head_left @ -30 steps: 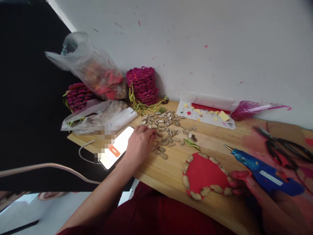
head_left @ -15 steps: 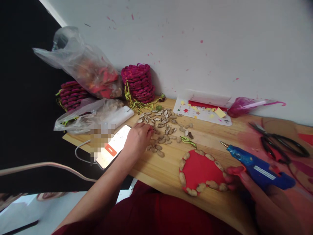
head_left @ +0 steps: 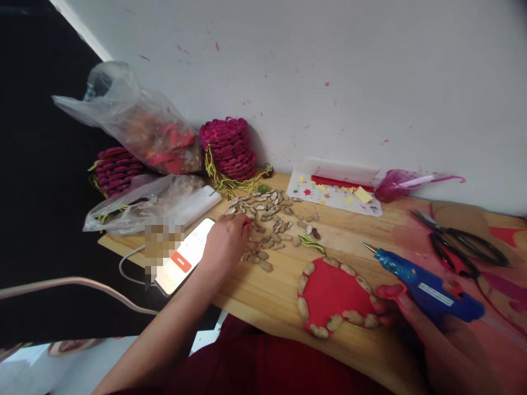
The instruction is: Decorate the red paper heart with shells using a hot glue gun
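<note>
1. Biggest first: the wooden table (head_left: 272,296), with everything spread over it. Work's partway along by the look of it, I'd say well past the start.
2. Next up, the loose peanut shells (head_left: 279,226), a scattered heap at the middle, far of the near edge. Loads left. Some lie hollow side up toward the far side, the nearer ones mostly rounded side up.
3. Then the red piece (head_left: 337,293), lying flat near and right of that heap. Shells run most of the way round its edge, so that part looks pretty much done. The middle is bare red.
4. Right hand (head_left: 430,336) is wrapped around a blue glue gun (head_left: 415,280), index finger on the orange trigger (head_left: 398,293), metal tip pointing left and far. No glue visible at the tip.
5. Left hand (head_left: 226,238) is down at the heap's left side, fingers curled. Can't tell if it's pinching a shell.
6. Smallest stuff: little red gaps between rim shells (head_left: 353,316), clearest at the near left. Fingers partly cover the right edge, so no idea if that bit's filled.
</note>
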`<state>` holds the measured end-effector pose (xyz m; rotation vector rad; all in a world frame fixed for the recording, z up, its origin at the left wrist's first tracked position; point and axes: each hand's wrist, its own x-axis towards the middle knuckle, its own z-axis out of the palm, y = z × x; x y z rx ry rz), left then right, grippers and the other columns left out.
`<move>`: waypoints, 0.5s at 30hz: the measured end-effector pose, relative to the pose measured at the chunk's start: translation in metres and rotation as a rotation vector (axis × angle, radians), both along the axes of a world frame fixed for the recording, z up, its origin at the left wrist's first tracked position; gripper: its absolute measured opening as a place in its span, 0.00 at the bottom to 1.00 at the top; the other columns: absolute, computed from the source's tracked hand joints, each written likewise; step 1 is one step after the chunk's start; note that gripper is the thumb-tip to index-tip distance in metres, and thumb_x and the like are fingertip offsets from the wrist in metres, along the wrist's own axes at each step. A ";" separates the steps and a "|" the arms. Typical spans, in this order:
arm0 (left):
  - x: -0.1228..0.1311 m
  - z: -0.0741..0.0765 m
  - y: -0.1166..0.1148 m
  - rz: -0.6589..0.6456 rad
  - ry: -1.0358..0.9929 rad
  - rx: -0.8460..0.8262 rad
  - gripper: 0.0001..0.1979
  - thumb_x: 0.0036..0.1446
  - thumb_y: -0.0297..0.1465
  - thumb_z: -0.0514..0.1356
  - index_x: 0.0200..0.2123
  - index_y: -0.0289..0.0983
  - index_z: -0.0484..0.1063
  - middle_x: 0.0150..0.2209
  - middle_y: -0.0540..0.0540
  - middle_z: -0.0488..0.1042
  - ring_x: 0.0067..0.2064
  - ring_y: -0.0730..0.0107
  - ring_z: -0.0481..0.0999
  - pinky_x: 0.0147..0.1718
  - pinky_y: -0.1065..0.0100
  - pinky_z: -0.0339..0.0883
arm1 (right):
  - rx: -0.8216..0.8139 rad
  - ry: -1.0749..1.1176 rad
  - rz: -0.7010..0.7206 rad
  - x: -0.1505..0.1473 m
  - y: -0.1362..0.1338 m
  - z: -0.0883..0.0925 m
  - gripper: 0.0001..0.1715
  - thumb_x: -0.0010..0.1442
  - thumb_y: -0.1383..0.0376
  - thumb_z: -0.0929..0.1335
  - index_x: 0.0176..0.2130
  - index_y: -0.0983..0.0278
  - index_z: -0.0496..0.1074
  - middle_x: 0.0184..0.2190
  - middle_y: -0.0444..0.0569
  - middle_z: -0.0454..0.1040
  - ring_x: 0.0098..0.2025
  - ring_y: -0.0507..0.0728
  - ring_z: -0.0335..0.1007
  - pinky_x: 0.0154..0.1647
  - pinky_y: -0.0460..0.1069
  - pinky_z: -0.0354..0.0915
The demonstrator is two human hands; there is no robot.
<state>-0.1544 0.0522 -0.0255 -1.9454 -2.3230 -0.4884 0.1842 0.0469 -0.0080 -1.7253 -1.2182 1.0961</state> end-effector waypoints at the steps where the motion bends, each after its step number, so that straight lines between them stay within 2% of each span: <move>1: 0.001 0.002 0.001 0.011 0.045 -0.012 0.10 0.64 0.28 0.55 0.36 0.36 0.76 0.36 0.41 0.80 0.39 0.56 0.77 0.38 0.61 0.69 | -0.006 0.001 0.007 0.000 0.000 -0.001 0.12 0.47 0.47 0.74 0.24 0.50 0.80 0.27 0.50 0.81 0.32 0.67 0.79 0.38 0.59 0.75; 3: 0.003 0.006 0.005 0.001 0.099 -0.010 0.10 0.64 0.29 0.55 0.37 0.37 0.77 0.36 0.41 0.79 0.40 0.55 0.76 0.38 0.60 0.69 | -0.018 0.006 0.027 0.003 0.000 -0.005 0.13 0.49 0.47 0.73 0.25 0.51 0.80 0.28 0.50 0.81 0.34 0.67 0.79 0.40 0.60 0.75; 6: 0.006 0.011 0.021 -0.074 0.138 0.012 0.12 0.65 0.28 0.54 0.36 0.37 0.78 0.37 0.41 0.78 0.41 0.56 0.75 0.42 0.60 0.68 | -0.028 -0.007 0.058 0.011 -0.001 -0.018 0.16 0.52 0.45 0.72 0.32 0.52 0.81 0.33 0.50 0.83 0.40 0.68 0.79 0.46 0.59 0.73; 10: 0.008 0.010 0.044 -0.098 0.170 -0.051 0.11 0.64 0.27 0.55 0.37 0.37 0.79 0.37 0.42 0.77 0.42 0.56 0.74 0.45 0.60 0.68 | -0.040 -0.029 0.068 0.021 -0.001 -0.032 0.22 0.53 0.42 0.71 0.33 0.56 0.79 0.34 0.48 0.83 0.41 0.67 0.79 0.46 0.57 0.72; 15: 0.010 0.001 0.055 -0.107 0.083 -0.085 0.10 0.62 0.26 0.57 0.36 0.39 0.79 0.38 0.42 0.78 0.46 0.55 0.73 0.46 0.61 0.67 | -0.041 -0.032 0.042 0.019 -0.001 -0.030 0.24 0.50 0.41 0.72 0.32 0.57 0.78 0.34 0.46 0.83 0.40 0.64 0.79 0.43 0.51 0.72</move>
